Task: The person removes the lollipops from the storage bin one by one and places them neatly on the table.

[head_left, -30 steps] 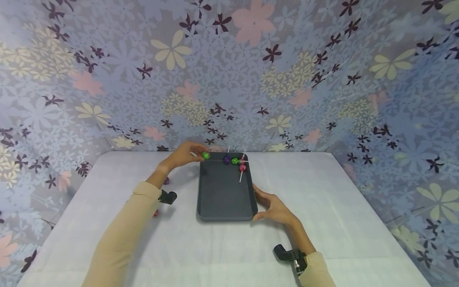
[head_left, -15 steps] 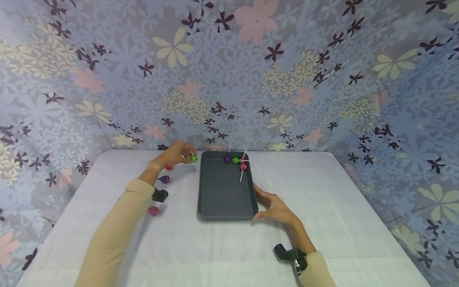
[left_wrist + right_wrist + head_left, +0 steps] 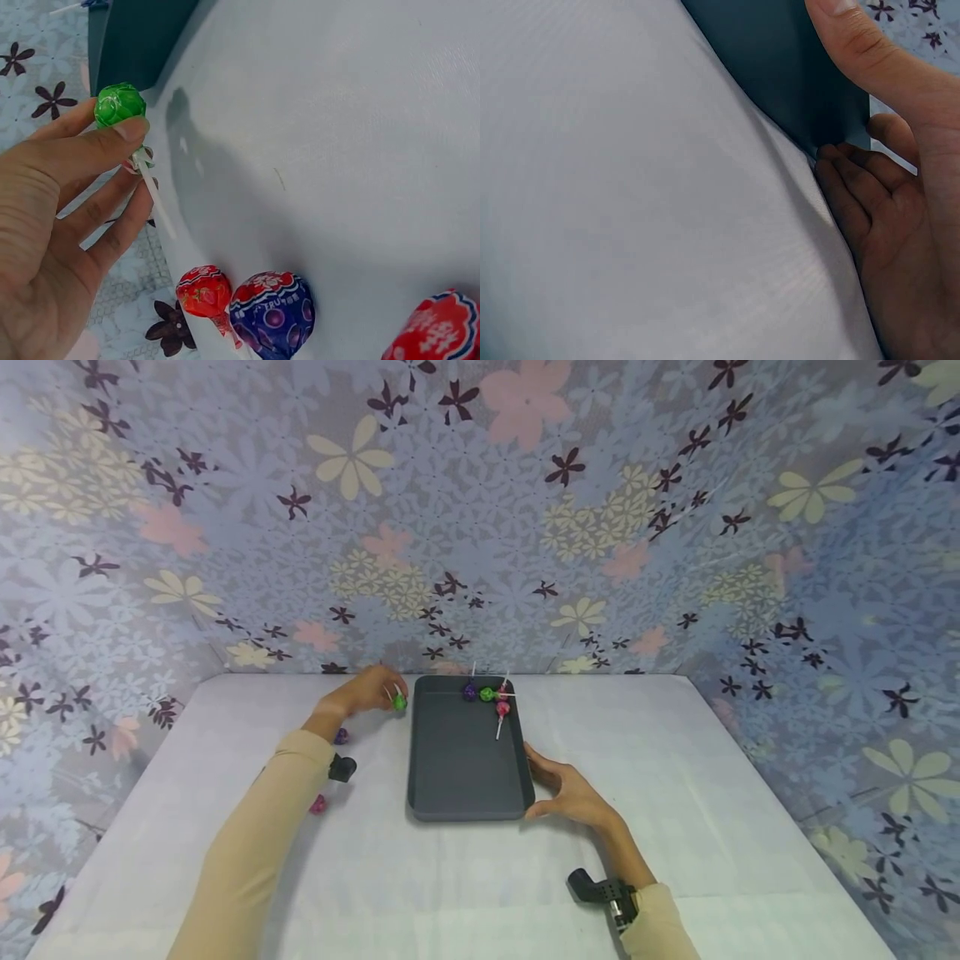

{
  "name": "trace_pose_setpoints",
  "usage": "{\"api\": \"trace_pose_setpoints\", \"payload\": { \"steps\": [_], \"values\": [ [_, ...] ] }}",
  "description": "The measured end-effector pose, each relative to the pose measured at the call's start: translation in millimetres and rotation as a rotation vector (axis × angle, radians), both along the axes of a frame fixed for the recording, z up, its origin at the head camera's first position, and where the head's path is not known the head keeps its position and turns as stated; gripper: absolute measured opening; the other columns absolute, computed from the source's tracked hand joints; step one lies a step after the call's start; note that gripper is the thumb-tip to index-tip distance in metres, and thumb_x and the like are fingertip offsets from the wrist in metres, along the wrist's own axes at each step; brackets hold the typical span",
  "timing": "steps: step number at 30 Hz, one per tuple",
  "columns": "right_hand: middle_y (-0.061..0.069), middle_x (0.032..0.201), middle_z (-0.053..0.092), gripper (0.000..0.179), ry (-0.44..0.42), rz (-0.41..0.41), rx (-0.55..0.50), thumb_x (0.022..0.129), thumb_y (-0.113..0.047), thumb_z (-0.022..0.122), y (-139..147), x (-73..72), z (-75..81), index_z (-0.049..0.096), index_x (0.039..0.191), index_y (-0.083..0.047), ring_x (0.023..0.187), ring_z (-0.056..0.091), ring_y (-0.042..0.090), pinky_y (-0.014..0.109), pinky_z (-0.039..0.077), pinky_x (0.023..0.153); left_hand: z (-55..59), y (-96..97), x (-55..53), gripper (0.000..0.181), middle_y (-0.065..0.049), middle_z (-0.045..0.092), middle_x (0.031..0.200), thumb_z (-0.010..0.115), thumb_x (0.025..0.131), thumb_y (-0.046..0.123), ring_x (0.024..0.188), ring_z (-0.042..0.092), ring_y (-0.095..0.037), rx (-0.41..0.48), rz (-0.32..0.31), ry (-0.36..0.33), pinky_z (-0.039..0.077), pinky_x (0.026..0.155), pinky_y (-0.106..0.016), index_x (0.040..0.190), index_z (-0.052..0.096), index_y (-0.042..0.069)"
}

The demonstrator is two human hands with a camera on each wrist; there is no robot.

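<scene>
Between thumb and fingers, my left hand (image 3: pixel 369 688) pinches a green lollipop (image 3: pixel 120 106), its white stick pointing down. It is just left of the far left corner of a dark grey tray (image 3: pixel 465 768), with a shadow on the white tabletop beside it in the left wrist view. My right hand (image 3: pixel 572 795) holds the tray's near right corner, thumb at the front wall and fingers along the side. At the tray's far right lie a purple lollipop (image 3: pixel 470 692), a green-wrapped lollipop (image 3: pixel 487 694) and two red-pink lollipops (image 3: pixel 502 709).
Left of the tray, by my left forearm, lie a purple lollipop (image 3: pixel 274 315), a small red lollipop (image 3: pixel 202 291) and a pink-red lollipop (image 3: pixel 318 804). A flowered cloth wall (image 3: pixel 480 527) rises behind the white table (image 3: pixel 645 727).
My left hand has moved left from over the tray's far left corner with the green lollipop, then slightly nearer to me. My right hand has stayed at the tray's corner.
</scene>
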State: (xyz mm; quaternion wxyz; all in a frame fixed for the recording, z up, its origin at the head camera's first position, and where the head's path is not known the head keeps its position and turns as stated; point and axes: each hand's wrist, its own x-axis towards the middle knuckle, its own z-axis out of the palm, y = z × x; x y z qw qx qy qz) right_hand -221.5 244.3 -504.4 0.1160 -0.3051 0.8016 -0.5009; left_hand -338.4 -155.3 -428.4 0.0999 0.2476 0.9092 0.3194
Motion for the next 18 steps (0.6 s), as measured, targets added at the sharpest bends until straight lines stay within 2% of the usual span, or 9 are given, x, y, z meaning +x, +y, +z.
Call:
{"api": "trace_pose_setpoints", "payload": {
  "steps": [5,8,12,14,18],
  "values": [
    [0.013,0.160,0.022,0.108,0.004,0.010,-0.012,0.069,-0.017,0.088,-1.7,-0.9,-1.2,0.023,0.154,-0.005,0.143,0.032,0.033,0.013,0.032,0.108,0.0,0.4,-1.3,0.028,-0.017,0.073,0.097,0.071,0.077,-0.012,0.093,0.068,-0.029,-0.057,0.001,-0.013,0.056,0.077,-0.036,0.103,0.072,0.001],
    [0.014,0.160,0.021,0.108,0.013,0.013,-0.010,0.069,-0.016,0.087,-1.0,-1.2,-1.7,0.022,0.154,-0.004,0.143,0.032,0.035,0.016,0.032,0.109,-0.7,1.0,-2.7,0.027,-0.016,0.073,0.096,0.072,0.078,-0.010,0.091,0.068,-0.028,-0.081,0.005,-0.021,0.056,0.078,-0.036,0.103,0.072,0.001],
    [0.015,0.160,0.021,0.107,0.015,0.012,-0.015,0.070,-0.015,0.087,0.2,-1.8,-2.1,0.022,0.154,-0.003,0.143,0.031,0.037,0.021,0.032,0.111,-2.2,1.5,-3.7,0.028,-0.017,0.073,0.096,0.071,0.079,-0.010,0.092,0.068,-0.028,-0.103,0.007,-0.035,0.055,0.084,-0.041,0.105,0.071,0.000],
    [0.015,0.160,0.021,0.108,0.009,0.013,-0.019,0.069,-0.015,0.087,0.4,-1.8,-2.1,0.022,0.154,-0.003,0.143,0.030,0.036,0.020,0.032,0.111,-2.5,1.1,-3.4,0.029,-0.016,0.074,0.097,0.071,0.079,-0.010,0.093,0.068,-0.027,-0.114,0.018,-0.047,0.051,0.094,-0.045,0.106,0.072,0.001],
    [0.015,0.161,0.020,0.108,-0.001,0.017,-0.027,0.069,-0.016,0.087,0.1,-1.1,-1.6,0.022,0.154,-0.003,0.143,0.030,0.035,0.016,0.031,0.110,-3.0,0.0,-2.4,0.032,-0.017,0.073,0.098,0.071,0.078,-0.011,0.094,0.068,-0.028,-0.126,0.032,-0.066,0.052,0.093,-0.047,0.108,0.072,0.001]
  ]
}}
